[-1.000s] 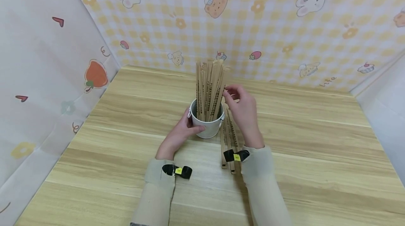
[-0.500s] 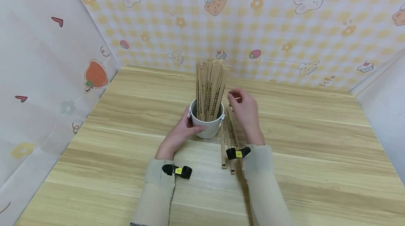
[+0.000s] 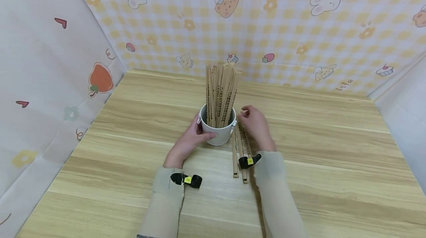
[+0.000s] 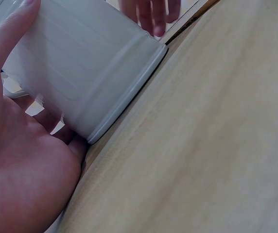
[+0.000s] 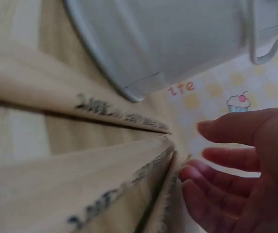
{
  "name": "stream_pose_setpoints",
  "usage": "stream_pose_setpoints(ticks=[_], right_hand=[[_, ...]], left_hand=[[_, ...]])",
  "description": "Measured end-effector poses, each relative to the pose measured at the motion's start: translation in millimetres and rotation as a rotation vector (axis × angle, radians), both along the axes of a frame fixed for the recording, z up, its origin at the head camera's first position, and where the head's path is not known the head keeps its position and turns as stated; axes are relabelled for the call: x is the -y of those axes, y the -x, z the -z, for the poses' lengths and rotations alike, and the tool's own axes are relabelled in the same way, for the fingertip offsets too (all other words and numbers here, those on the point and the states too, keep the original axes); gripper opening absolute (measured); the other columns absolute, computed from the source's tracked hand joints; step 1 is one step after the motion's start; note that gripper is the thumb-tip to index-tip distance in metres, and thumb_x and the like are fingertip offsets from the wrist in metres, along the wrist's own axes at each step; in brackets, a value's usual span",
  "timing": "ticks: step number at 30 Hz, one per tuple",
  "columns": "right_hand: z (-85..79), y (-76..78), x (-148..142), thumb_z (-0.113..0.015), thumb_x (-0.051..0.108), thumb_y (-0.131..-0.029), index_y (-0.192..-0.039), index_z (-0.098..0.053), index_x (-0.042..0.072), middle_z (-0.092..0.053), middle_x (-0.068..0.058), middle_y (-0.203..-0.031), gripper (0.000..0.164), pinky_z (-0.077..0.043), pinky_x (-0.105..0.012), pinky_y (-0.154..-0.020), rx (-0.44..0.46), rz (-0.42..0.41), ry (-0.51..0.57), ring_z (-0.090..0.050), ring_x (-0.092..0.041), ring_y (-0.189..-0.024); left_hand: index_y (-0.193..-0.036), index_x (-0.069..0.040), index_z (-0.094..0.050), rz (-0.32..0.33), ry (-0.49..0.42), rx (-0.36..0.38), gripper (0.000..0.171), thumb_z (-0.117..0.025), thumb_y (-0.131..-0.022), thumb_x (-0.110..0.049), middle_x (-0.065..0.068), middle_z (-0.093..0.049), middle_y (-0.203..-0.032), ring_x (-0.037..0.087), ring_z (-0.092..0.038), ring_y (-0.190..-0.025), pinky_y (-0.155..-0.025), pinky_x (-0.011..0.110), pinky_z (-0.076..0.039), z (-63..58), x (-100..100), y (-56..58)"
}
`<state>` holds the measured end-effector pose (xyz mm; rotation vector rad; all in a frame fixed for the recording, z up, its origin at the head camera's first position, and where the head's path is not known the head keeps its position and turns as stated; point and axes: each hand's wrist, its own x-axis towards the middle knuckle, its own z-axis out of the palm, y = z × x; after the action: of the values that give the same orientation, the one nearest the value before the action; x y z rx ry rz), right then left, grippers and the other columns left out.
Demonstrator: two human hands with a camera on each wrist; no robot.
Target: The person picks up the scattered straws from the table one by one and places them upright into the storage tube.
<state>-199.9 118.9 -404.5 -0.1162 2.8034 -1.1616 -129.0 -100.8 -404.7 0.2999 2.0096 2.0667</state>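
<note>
A small white metal bucket (image 3: 217,137) stands upright on the table, packed with several straws (image 3: 219,97) in brown printed paper sleeves. My left hand (image 3: 189,141) grips its left side, thumb laid across the front wall and fingers around the back, as the left wrist view shows. To the right of the bucket, more sleeved straws (image 3: 235,162) lie side by side on the wood. Over their far ends hovers my right hand (image 3: 256,125). In the right wrist view its thumb and bent fingers (image 5: 226,131) stand apart with nothing between them, close to the straw tips.
The wood-grain table (image 3: 319,149) stretches out on both sides of the bucket. Behind it rises a yellow checked backdrop (image 3: 286,27) with cartoon prints, and a white printed sheet (image 3: 43,64) closes off the left. One bucket handle loop (image 5: 265,48) faces my right hand.
My right hand has left the straws in the bucket and come down and nearer to me, over the far ends of the lying straws. My left hand and the bucket stay put.
</note>
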Motion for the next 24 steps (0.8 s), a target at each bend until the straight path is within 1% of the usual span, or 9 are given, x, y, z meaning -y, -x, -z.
stream_pose_setpoints(ticks=[4,9,15,22,24], right_hand=[[5.3,0.4,0,-0.059,0.026,-0.083,-0.118,-0.05,0.003,-0.058,-0.006,-0.09,0.043,-0.045,-0.035,-0.072,0.015,-0.014,-0.026,-0.052,-0.021,-0.08],[6.6,-0.9,0,-0.06,0.023,-0.082,-0.115,-0.053,0.002,-0.056,-0.006,-0.083,0.04,-0.044,-0.033,-0.068,-0.007,-0.015,-0.062,-0.05,-0.021,-0.075],[5.6,-2.4,0,-0.061,0.022,-0.082,-0.11,-0.057,0.003,-0.057,-0.007,-0.084,0.034,-0.044,-0.034,-0.069,0.001,-0.011,-0.093,-0.051,-0.022,-0.075],[6.4,-3.5,0,-0.061,0.027,-0.083,-0.089,-0.062,0.008,-0.059,-0.005,-0.08,0.021,-0.042,-0.031,-0.062,0.003,0.006,-0.123,-0.051,-0.021,-0.071],[5.8,-3.8,0,-0.061,0.026,-0.082,-0.089,-0.063,0.007,-0.059,-0.004,-0.08,0.02,-0.042,-0.031,-0.062,0.0,0.006,-0.124,-0.051,-0.021,-0.071]], left_hand=[[-0.142,-0.031,-0.01,-0.001,-0.003,0.001,0.092,-0.071,-0.075,-0.017,-0.002,-0.02,-0.145,0.012,-0.023,-0.13,-0.106,0.029,-0.019,0.1,0,-1.0],[-0.143,-0.03,-0.009,-0.001,0.0,-0.005,0.092,-0.071,-0.075,-0.017,0.0,-0.02,-0.145,0.014,-0.023,-0.13,-0.105,0.03,-0.02,0.8,0,-1.3],[-0.143,-0.03,-0.01,-0.002,0.003,-0.009,0.092,-0.071,-0.075,-0.017,0.001,-0.021,-0.145,0.015,-0.024,-0.13,-0.105,0.03,-0.02,0.2,-1,-1.6],[-0.138,-0.04,-0.015,-0.016,-0.001,-0.033,0.09,-0.072,-0.073,-0.019,-0.006,-0.024,-0.143,0.012,-0.025,-0.129,-0.105,0.03,-0.02,23.6,2,7.8],[-0.138,-0.041,-0.015,-0.016,-0.003,-0.032,0.09,-0.073,-0.073,-0.019,-0.006,-0.024,-0.143,0.012,-0.025,-0.129,-0.105,0.03,-0.02,23.2,2,7.6]])
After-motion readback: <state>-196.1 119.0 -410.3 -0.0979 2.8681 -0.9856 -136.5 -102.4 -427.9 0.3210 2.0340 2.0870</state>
